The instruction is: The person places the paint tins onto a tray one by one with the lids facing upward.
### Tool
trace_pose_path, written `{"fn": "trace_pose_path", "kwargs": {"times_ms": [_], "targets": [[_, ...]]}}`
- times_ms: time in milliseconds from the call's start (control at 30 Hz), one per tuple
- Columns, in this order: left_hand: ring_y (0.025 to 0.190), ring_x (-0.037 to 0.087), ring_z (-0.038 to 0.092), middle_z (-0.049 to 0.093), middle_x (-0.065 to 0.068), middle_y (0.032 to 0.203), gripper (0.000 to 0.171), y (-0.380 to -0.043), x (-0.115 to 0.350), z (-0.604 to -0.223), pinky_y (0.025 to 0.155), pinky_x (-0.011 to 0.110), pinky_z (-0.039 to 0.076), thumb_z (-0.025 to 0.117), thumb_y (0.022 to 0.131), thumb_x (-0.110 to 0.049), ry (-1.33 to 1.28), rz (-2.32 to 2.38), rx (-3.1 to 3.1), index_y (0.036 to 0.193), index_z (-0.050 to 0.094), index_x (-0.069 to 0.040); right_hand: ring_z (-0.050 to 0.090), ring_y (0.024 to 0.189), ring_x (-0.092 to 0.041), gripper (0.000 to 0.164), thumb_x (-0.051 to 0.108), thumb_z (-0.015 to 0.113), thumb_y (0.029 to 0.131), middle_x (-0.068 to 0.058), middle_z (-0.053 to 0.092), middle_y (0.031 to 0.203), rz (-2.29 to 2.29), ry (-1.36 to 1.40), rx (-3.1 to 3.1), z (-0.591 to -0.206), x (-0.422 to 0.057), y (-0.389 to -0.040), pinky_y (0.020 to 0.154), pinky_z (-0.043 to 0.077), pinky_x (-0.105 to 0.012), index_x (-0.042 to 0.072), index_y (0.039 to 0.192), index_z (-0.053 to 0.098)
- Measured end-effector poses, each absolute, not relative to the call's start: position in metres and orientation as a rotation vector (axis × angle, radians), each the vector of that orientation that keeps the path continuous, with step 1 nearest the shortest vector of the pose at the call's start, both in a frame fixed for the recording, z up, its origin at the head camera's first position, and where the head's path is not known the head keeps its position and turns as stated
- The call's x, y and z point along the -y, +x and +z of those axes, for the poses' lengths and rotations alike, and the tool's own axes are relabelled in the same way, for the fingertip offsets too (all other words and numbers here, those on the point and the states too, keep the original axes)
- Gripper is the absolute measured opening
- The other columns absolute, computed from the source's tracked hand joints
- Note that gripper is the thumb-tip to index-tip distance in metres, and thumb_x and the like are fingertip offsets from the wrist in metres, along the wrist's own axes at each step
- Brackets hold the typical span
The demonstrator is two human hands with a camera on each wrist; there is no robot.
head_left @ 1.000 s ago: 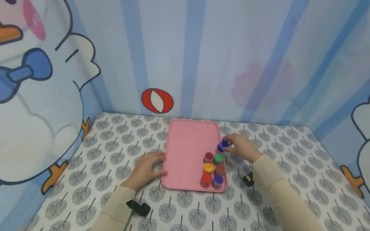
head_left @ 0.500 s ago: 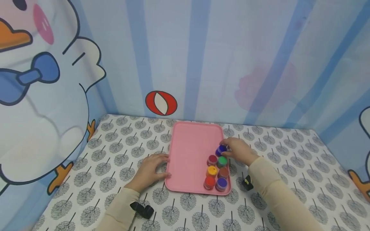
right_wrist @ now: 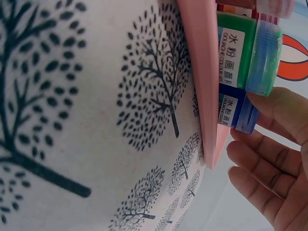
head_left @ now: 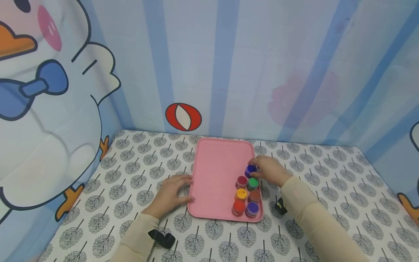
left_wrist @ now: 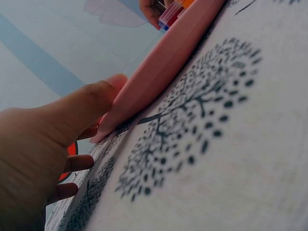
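Observation:
A pink tray [head_left: 214,174] lies on the table. On its right side, small paint jars stand in two columns. My right hand [head_left: 271,170] pinches a blue paint jar [head_left: 250,170] at the far end of the right column, and in the right wrist view that blue jar [right_wrist: 227,110] stands on the tray right beside the green jar [right_wrist: 240,48]. Thumb and fingers of my left hand [head_left: 170,193] rest against the tray's left rim. The left wrist view shows the thumb [left_wrist: 113,83] on the tray's pink edge [left_wrist: 159,67].
Nearer than the blue jar stand a dark red jar [head_left: 242,181], a yellow jar [head_left: 241,194], a brown jar [head_left: 254,197], a bright red jar [head_left: 238,207] and a purple jar [head_left: 252,209]. A tree-patterned cloth [head_left: 144,163] covers the table, with a striped curtain [head_left: 252,72] behind.
My right hand has brought the blue jar down, from tilted near the tray's right rim to behind the green jar. The left hand stays at the left rim. The view has shifted slightly.

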State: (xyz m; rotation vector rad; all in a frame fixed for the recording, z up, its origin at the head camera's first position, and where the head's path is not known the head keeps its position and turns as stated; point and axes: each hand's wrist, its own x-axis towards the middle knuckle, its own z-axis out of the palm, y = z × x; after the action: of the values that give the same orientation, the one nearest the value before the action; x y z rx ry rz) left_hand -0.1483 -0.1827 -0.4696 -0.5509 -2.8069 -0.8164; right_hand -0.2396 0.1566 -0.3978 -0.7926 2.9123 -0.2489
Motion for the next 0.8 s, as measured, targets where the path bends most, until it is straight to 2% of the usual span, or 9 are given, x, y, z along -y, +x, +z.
{"fn": "trace_pose_path", "kwargs": {"times_ms": [400, 800], "targets": [[0.13, 0.03, 0.05, 0.057, 0.005, 0.138, 0.056, -0.147, 0.1849, -0.4704, 0.112, 0.056, 0.034, 0.079, 0.073, -0.04, -0.538, -0.833, 2.793, 0.121, 0.063, -0.015, 0.064, 0.105, -0.026, 0.044, 0.024, 0.074, 0.083, -0.012, 0.067, 0.117, -0.254, -0.773, -2.904, -0.399, -0.1522, -0.2415, 0.094, 0.053, -0.044, 0.005, 0.12, 0.062], [0.132, 0.029, 0.048, 0.056, 0.003, 0.14, 0.058, -0.1473, 0.1866, -0.471, 0.113, 0.056, 0.032, 0.078, 0.074, -0.042, -0.525, -0.851, 2.805, 0.123, 0.062, -0.016, 0.062, 0.108, -0.03, 0.045, 0.031, 0.068, 0.088, -0.015, 0.066, 0.118, -0.349, -0.768, -2.93, -0.3927, -0.1564, -0.2356, 0.097, 0.051, -0.049, 0.005, 0.124, 0.061]]}}
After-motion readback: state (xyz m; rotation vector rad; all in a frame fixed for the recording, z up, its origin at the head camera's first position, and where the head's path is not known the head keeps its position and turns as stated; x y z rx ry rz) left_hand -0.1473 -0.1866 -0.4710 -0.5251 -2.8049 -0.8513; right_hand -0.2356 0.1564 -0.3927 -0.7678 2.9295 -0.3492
